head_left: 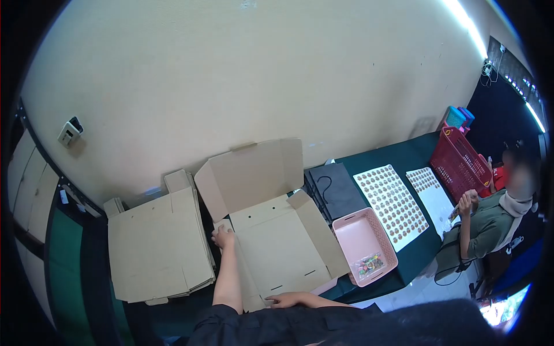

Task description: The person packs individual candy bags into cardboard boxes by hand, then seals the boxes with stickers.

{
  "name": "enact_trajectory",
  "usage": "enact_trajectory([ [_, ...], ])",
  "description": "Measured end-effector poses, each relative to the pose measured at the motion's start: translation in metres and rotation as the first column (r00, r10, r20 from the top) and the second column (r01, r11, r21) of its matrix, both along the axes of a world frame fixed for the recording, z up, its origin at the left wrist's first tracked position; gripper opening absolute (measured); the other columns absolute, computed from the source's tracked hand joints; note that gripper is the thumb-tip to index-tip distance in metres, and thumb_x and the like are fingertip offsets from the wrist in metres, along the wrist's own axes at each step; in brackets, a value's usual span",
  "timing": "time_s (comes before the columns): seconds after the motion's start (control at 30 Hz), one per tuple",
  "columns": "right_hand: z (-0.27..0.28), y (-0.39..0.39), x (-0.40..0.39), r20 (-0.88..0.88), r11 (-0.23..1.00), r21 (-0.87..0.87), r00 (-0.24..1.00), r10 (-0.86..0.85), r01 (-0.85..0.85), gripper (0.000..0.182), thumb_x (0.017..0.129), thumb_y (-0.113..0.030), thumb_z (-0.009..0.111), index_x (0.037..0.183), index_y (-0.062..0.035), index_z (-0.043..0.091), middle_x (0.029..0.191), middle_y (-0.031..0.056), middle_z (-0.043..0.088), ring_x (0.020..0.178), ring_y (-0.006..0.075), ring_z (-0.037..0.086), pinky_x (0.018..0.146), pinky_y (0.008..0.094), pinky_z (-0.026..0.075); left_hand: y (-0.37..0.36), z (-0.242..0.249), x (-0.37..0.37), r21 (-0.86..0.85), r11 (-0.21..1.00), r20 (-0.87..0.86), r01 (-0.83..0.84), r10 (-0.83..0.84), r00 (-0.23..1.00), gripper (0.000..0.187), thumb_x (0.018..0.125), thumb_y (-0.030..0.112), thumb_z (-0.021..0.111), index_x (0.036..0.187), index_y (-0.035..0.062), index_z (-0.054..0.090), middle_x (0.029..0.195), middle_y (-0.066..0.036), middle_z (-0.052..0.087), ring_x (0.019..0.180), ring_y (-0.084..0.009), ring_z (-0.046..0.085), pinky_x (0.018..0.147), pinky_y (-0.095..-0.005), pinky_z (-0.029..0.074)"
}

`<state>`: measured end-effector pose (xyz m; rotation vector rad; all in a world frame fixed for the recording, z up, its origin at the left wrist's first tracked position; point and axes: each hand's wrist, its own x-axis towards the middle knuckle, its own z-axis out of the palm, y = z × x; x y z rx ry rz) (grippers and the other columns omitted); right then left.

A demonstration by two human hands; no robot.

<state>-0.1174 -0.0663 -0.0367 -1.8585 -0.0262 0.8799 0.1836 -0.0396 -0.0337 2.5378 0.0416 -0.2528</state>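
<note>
An unfolded cardboard box (277, 245) lies in front of me, its lid (254, 173) raised against the wall and its right side flap standing up. My left hand (223, 236) is at the box's left side flap, fingers curled over its upper end; the flap's edge is between them. My right hand (284, 300) rests at the near edge of the box, fingers stretched out on the cardboard. Left of the box is a stack of flat cardboard (161, 248).
A pink basket (365, 230) with small colourful packets (369, 264), black bags (336, 190), sticker sheets (392, 205) and a red basket (461, 164) are to the right on the dark green cloth (369, 153). A person (490, 222) holds something small at the far right.
</note>
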Motion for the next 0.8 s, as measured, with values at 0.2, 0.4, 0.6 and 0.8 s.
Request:
enact_trajectory([
  [0.2, 0.005, -0.003, -0.001, 0.008, 0.999, 0.038, 1.0, -0.007, 0.007, 0.084, 0.078, -0.063, 0.046, 0.135, -0.0042, 0.028, 0.119, 0.0229, 0.051, 0.11, 0.0325, 0.05, 0.093, 0.0372, 0.036, 0.019, 0.013, -0.045, -0.141, 0.936, 0.254, 0.323, -0.281, 0.925, 0.054, 0.076, -0.005, 0.046, 0.128, 0.0088, 0.039, 0.114, -0.019, 0.047, 0.101, -0.0361, 0.049, 0.088, -0.039, 0.04],
  [0.4, 0.001, -0.002, -0.002, 0.038, 1.0, -0.016, 0.999, -0.012, 0.012, 0.082, 0.077, -0.063, 0.048, 0.134, -0.0059, 0.032, 0.117, 0.022, 0.052, 0.11, 0.0316, 0.05, 0.092, 0.0367, 0.038, 0.052, -0.017, -0.038, -0.261, 0.912, 0.178, 0.315, -0.275, 0.945, 0.066, 0.076, -0.007, 0.039, 0.137, 0.0141, 0.027, 0.112, -0.022, 0.052, 0.098, -0.0335, 0.054, 0.084, -0.0383, 0.043],
  [0.6, 0.011, -0.005, -0.007, 0.104, 0.999, -0.039, 0.994, -0.016, 0.02, 0.066, 0.081, -0.054, 0.051, 0.131, -0.0119, 0.039, 0.112, 0.0178, 0.056, 0.102, 0.0282, 0.055, 0.089, 0.034, 0.042, 0.048, -0.031, -0.031, -0.3, 0.933, 0.153, 0.196, -0.156, 0.976, 0.061, 0.076, -0.003, 0.044, 0.134, 0.0162, 0.036, 0.107, -0.023, 0.055, 0.099, -0.0324, 0.055, 0.084, -0.0367, 0.043],
  [0.8, 0.004, -0.004, -0.021, 0.132, 0.991, 0.064, 0.983, -0.124, 0.116, 0.057, 0.082, -0.045, 0.056, 0.127, -0.0104, 0.045, 0.104, 0.0142, 0.061, 0.094, 0.0246, 0.059, 0.083, 0.0323, 0.045, 0.013, 0.006, -0.033, 0.165, 0.981, 0.582, 0.098, -0.177, 0.794, 0.029, 0.076, 0.007, 0.052, 0.104, 0.0046, 0.05, 0.095, -0.022, 0.057, 0.092, -0.0339, 0.056, 0.082, -0.0393, 0.043],
])
